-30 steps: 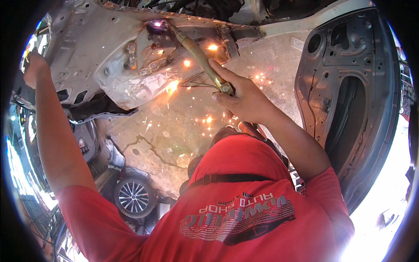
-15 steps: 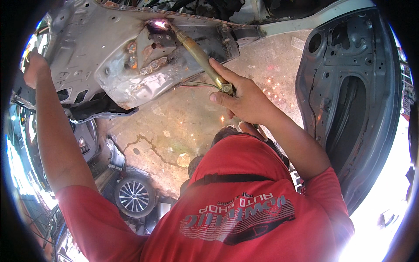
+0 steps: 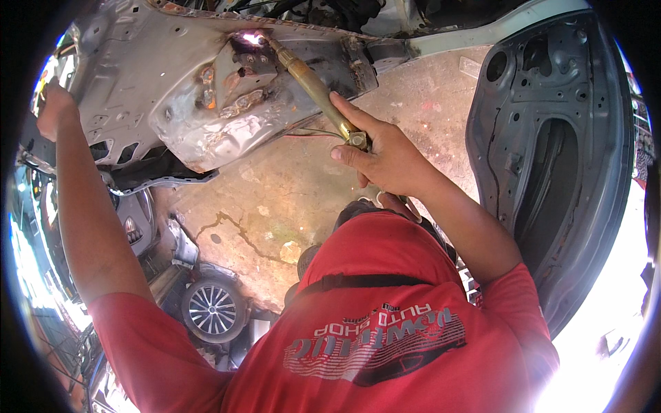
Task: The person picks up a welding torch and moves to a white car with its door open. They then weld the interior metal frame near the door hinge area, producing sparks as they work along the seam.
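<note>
A brass gas torch [image 3: 310, 86] slants up and left from my right hand [image 3: 379, 151], which is closed round its valve end. The torch tip meets a bright pinkish-white flame [image 3: 252, 39] at the top of a raised box-shaped bracket [image 3: 249, 72]. This bracket sits on a grey, scorched car body panel [image 3: 138, 58]; orange-brown heat marks and a small glowing spot show around it. At the far left, my left hand [image 3: 58, 113] is curled at the panel's outer side. What its fingers hold there is hidden.
A grey car door shell [image 3: 551, 138] stands at the right. Below me is a stained, cracked concrete floor [image 3: 241, 199]. A wheel with a spoked rim [image 3: 213, 310] lies at the lower left, near loose car parts. A thin hose [image 3: 310, 131] runs beside the torch.
The orange sparks scattered over the floor are gone. Both hands and the torch stay almost where they were, and the flame still burns at the same place.
</note>
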Motion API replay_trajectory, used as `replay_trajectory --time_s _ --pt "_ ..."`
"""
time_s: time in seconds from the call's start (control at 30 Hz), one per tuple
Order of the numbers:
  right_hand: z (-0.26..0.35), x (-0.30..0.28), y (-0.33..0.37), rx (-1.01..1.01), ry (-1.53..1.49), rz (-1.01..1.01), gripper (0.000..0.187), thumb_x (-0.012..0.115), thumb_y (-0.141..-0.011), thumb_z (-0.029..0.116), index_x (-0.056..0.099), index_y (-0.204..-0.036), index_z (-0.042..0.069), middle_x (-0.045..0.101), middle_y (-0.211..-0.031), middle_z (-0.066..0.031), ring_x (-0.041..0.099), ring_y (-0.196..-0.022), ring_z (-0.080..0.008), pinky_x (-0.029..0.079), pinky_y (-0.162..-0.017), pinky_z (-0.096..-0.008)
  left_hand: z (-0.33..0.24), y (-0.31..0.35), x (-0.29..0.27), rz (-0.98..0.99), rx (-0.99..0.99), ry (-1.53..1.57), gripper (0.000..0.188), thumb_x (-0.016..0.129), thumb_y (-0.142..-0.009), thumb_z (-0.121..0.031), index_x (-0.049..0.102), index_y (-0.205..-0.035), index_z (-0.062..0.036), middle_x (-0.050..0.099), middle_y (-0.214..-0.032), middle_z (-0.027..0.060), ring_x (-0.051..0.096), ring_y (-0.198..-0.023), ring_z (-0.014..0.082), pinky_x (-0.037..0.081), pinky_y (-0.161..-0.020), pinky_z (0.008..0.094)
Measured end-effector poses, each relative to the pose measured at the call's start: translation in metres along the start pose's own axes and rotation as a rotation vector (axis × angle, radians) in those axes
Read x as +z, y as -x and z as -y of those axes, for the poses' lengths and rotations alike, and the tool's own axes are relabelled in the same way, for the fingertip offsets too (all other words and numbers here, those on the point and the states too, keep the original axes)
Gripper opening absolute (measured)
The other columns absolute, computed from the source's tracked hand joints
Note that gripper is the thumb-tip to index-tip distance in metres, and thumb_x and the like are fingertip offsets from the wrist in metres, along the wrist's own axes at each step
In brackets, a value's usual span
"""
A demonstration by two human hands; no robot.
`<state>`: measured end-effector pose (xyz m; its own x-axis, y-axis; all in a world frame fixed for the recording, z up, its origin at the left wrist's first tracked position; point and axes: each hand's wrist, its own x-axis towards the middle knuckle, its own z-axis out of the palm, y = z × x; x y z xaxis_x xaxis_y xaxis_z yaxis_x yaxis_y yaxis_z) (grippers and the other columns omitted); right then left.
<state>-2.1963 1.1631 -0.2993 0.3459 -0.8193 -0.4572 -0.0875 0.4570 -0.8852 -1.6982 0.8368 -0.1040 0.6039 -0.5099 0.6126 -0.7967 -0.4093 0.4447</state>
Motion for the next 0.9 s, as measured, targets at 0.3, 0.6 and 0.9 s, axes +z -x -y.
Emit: replay_trajectory --time_s 0.3,0.6,0.9 --pt "0.000 0.000 0.001 0.012 0.015 0.004 0.085 0.077 -0.102 0.015 0.031 -0.173 0.025 0.065 -0.143 -0.0132 0.060 -0.069 -0.0100 0.060 -0.060 -0.0302 0.003 -0.005 0.003 -0.025 0.004 -0.035 0.078 0.077 -0.080 -0.066 0.080 -0.125 -0.0013 0.073 -0.138 0.0206 0.068 -0.130 0.0345 0.052 -0.112 0.0447" --pt "0.004 0.000 0.003 0.037 0.032 0.009 0.086 0.078 -0.102 0.017 0.031 -0.173 0.026 0.069 -0.129 -0.0119 0.060 -0.064 -0.0103 0.058 -0.060 -0.0295 0.012 -0.015 0.007 -0.028 0.041 -0.058 0.081 0.077 -0.079 -0.067 0.079 -0.123 0.0017 0.073 -0.137 0.0213 0.069 -0.127 0.0347 0.053 -0.111 0.0444" --pt "0.003 0.000 0.003 0.011 0.030 0.002 0.086 0.078 -0.102 0.017 0.030 -0.173 0.025 0.069 -0.127 -0.0121 0.060 -0.065 -0.0103 0.059 -0.061 -0.0293 0.003 -0.004 0.003 -0.016 0.024 -0.032 0.080 0.076 -0.081 -0.065 0.078 -0.126 0.0010 0.072 -0.139 0.0213 0.068 -0.129 0.0348 0.053 -0.111 0.0442"
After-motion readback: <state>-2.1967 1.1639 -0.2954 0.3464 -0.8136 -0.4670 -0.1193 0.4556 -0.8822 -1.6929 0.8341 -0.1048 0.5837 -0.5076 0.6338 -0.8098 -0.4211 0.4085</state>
